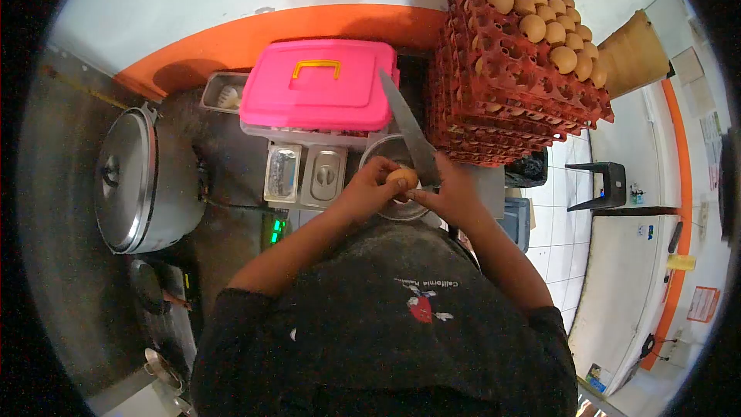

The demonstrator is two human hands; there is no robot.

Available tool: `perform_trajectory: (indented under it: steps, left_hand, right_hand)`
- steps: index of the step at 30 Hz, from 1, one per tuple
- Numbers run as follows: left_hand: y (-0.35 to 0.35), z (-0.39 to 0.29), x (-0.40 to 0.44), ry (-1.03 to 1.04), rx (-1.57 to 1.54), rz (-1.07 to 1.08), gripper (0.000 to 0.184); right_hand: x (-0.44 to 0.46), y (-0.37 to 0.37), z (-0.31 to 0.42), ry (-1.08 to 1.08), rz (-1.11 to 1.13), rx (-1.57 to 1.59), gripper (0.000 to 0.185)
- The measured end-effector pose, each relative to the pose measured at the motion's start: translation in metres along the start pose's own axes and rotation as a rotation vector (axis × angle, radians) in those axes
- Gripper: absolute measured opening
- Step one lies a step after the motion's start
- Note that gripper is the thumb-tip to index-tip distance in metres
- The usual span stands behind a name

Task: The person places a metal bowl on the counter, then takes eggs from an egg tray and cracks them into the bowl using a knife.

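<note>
My left hand [366, 191] is closed around a brown egg [402, 177], holding it above a round metal bowl [369, 156]. A large knife [409, 125] is in my right hand [457, 194], its broad blade pointing up and away, to the left of the stacked egg trays. The right thumb reaches toward the egg's near side; whether it touches the shell I cannot tell. My hands and the egg hide much of the bowl's inside.
Stacked red egg trays [494, 100] with brown eggs on top stand at right. A pink-lidded box [320, 85] is behind the bowl, two small metal containers [324, 174] left of it. A big lidded pot [162, 185] and a green-lit digital display [275, 230] are further left.
</note>
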State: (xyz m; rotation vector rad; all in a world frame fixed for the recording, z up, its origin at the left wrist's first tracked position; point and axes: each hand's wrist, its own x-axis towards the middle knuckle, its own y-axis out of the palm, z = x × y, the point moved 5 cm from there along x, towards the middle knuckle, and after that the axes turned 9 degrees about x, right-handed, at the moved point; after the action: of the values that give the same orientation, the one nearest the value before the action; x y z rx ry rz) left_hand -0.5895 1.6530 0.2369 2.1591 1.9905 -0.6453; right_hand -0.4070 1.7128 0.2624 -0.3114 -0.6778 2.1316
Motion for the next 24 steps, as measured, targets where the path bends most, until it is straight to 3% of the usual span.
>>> perform_trajectory:
  steps: [4,6,10,13,19,22,24]
  left_hand:
    - [0.000,0.011,0.002,0.081,0.105,-0.033,0.051]
    - [-0.001,0.008,0.003,0.138,0.251,-0.090,0.047]
    - [-0.001,0.001,0.006,0.263,0.380,-0.175,0.036]
    - [-0.001,0.006,0.012,0.277,0.405,-0.192,0.043]
    - [-0.008,-0.022,0.007,0.298,0.745,-0.177,0.043]
    - [-0.012,-0.021,0.000,0.654,0.923,-0.358,0.047]
    - [-0.012,-0.025,-0.002,0.566,0.894,-0.319,0.045]
  right_hand:
    - [0.003,0.011,-0.030,0.024,-0.003,0.072,0.090]
    - [0.003,0.007,-0.016,-0.027,-0.031,0.065,0.086]
    - [0.010,0.010,-0.018,0.068,0.085,0.087,0.078]
    - [0.011,0.009,-0.014,0.014,0.058,0.020,0.073]
    - [0.015,0.007,-0.014,-0.036,0.052,-0.050,0.068]
    - [0.019,0.007,-0.024,-0.046,0.092,-0.073,0.066]
    - [0.016,0.002,-0.020,-0.109,0.069,-0.057,0.065]
